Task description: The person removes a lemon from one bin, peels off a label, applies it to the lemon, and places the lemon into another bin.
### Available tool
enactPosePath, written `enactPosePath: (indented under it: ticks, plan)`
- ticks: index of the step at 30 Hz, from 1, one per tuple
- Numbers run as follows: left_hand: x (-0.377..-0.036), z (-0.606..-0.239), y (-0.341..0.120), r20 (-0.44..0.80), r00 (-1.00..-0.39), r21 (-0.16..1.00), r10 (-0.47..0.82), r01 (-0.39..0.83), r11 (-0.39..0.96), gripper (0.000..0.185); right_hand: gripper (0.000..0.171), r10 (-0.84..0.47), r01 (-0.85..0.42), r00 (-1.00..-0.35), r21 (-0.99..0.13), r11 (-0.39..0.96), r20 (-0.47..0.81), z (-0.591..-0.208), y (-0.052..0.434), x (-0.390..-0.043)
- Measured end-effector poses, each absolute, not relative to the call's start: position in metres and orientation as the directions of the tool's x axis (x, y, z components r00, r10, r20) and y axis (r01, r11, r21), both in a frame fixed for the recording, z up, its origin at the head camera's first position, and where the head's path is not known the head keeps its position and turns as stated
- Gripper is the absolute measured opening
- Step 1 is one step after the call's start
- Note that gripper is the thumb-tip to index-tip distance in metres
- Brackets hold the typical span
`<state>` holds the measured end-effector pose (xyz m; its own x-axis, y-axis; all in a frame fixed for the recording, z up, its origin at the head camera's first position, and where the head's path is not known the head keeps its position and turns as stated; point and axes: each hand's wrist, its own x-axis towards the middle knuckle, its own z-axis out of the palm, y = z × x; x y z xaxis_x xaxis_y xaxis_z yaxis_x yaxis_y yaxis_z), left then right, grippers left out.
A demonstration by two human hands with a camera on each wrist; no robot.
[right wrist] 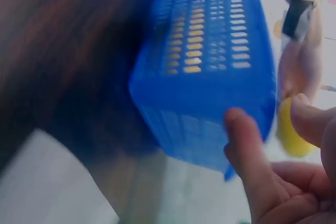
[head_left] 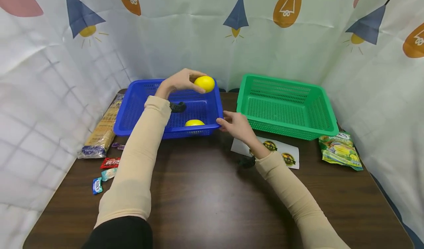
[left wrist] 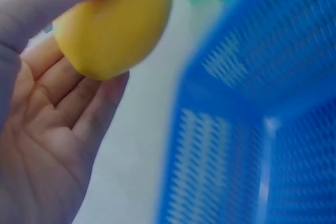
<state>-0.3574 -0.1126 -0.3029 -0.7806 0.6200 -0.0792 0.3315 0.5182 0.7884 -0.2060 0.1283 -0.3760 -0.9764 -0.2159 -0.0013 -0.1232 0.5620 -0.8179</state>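
While the left hand grasps a yellow fruit between thumb and fingers, the right hand rests a fingertip against the near right corner of a blue basket. The right hand's fingers are relaxed and loosely bent, gripping nothing. The held fruit is raised over the basket's right end, seen against the far corner in the head view. A second fruit lies in the basket, close behind its near wall; the right wrist view shows yellow through the holes there.

To the right of the blue basket, a little apart from it, stands a green basket, with a white sheet bearing round printed badges in front of it, partly covered by the right forearm. A green and yellow packet lies by its near right corner.

On the left side of the bench, a long golden-brown packet lies beside the blue basket. Near it are a small purple wrapper, a red one, a pale blue one and a blue one.
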Motion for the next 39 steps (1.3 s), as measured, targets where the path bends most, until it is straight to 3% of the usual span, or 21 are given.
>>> enactPosePath:
  ticks: [5,10,14,18,22,27,39]
  plan:
    - [-0.324,-0.270,-0.097,0.099,-0.724,0.798,0.683,0.468,0.380,0.062,0.054,-0.297,-0.272,-0.951,-0.684,0.677,0.084,-0.359,0.149,-0.197]
    - [-0.274,-0.262,-0.079,0.219,-0.620,0.728,0.753,0.618,0.297,0.061,0.038,-0.399,-0.393,-0.908,-0.593,0.703,0.129,-0.342,0.182,-0.184]
    - [-0.232,-0.287,-0.060,0.239,-0.507,0.683,0.828,0.694,0.228,0.064,0.032,-0.476,-0.461,-0.872,-0.525,0.715,0.116,-0.349,0.210,-0.174]
    - [-0.200,-0.332,-0.041,0.203,-0.436,0.735,0.877,0.659,0.158,0.067,0.031,-0.515,-0.470,-0.855,-0.506,0.723,0.058,-0.371,0.227,-0.168]
    - [-0.186,-0.382,-0.025,0.133,-0.430,0.783,0.893,0.598,0.172,0.067,0.033,-0.509,-0.456,-0.861,-0.459,0.763,0.009,-0.392,0.233,-0.170]
    - [-0.186,-0.424,-0.008,0.065,-0.451,0.753,0.890,0.608,0.253,0.066,0.036,-0.464,-0.440,-0.886,-0.313,0.842,-0.001,-0.409,0.231,-0.181]
    - [-0.181,-0.449,0.001,-0.023,-0.504,0.724,0.864,0.588,0.362,0.071,0.042,-0.381,-0.363,-0.923,-0.201,0.910,-0.055,-0.423,0.220,-0.193]
